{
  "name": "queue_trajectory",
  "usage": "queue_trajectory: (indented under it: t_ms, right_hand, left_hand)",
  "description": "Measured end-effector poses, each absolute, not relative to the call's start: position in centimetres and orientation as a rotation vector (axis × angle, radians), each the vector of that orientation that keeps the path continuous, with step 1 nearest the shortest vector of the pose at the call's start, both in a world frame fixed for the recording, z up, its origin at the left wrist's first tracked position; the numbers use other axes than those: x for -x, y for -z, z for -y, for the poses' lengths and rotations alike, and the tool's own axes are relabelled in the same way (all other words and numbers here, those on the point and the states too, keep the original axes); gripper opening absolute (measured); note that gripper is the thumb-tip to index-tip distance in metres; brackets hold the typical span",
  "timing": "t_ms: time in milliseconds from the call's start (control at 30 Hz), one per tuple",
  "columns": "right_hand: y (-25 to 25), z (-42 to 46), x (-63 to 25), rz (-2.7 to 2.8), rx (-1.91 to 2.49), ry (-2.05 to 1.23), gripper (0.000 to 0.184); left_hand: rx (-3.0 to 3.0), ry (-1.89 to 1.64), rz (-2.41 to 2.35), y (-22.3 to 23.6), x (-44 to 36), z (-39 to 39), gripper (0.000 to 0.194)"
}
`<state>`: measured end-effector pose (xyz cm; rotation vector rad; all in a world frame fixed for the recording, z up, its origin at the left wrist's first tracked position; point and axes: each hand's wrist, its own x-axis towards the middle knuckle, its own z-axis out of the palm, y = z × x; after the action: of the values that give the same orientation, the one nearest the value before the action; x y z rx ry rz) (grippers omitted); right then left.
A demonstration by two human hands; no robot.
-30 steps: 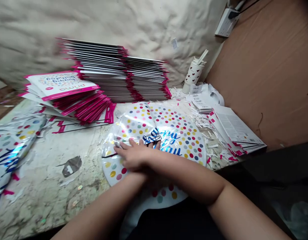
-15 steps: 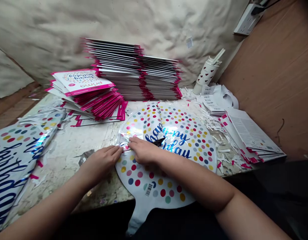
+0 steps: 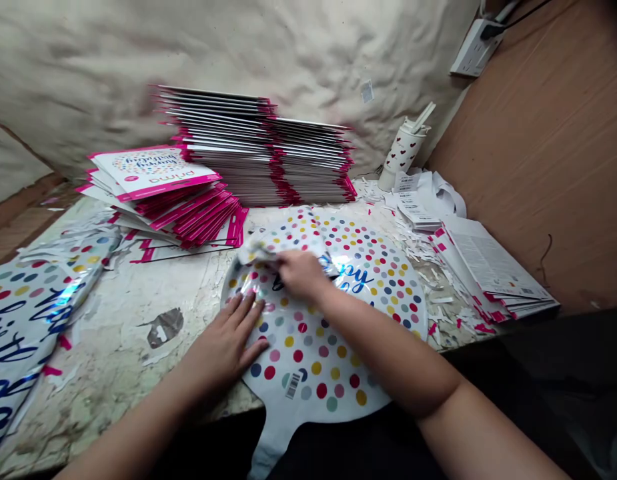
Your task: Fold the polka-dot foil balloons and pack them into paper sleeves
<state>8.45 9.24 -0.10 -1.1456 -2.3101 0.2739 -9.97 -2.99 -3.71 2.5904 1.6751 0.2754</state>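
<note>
Nearby, a heart-print tumbler (image 3: 401, 153) holds a straw (image 3: 422, 118); right grip (image 3: 301, 275) clenches foil balloon (image 3: 368, 300), left grip (image 3: 225, 343) open.

You see pink-edged packets (image 3: 263, 157) stacked along the table's (image 3: 113, 353) back edge, a heart-print tumbler (image 3: 401, 152) near its back right corner

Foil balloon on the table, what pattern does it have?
The foil balloon has multicoloured polka dots and blue script lettering, best seen in the head view.

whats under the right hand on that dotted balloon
The right hand lies on a crumpled dotted foil piece atop the polka-dot foil balloon. What's directly beneath the palm is covered, including part of the blue lettering.
</note>
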Motion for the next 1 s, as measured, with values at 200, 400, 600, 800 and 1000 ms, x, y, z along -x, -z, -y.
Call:
queue_trajectory:
  t_ms: [200, 400, 600, 800, 1000]
  right_hand:
    - [-7.4, -11.2, -21.4, 1.697, 1.260, 0.129, 0.036]
    - [-2.2, -4.4, -18.0, 2.310, 0.632, 0.245, 0.024]
    - [3.3, -1.5, -17.9, 2.556, 0.433, 0.124, 0.025]
    - [2.6, -4.3, -24.1, 2.168, 1.130, -0.446, 0.067]
    - [2.5, -7.4, -23.2, 2.263, 1.334, -0.376, 0.050]
  left_hand:
    - [-2.072, -0.387, -1.847, 2.3, 8.8, 2.8, 0.075]
    - [-0.534, -0.734, -1.040, -1.0, 3.5, 3.3, 0.080]
    - [-0.325, -0.711, -1.291, 0.5, 1.4, 4.3, 0.030]
    - [-0.328, -0.710, -1.370, 0.1, 1.7, 4.4, 0.022]
    - [-0.339, -0.693, -1.345, -0.4, 1.4, 4.8, 0.015]
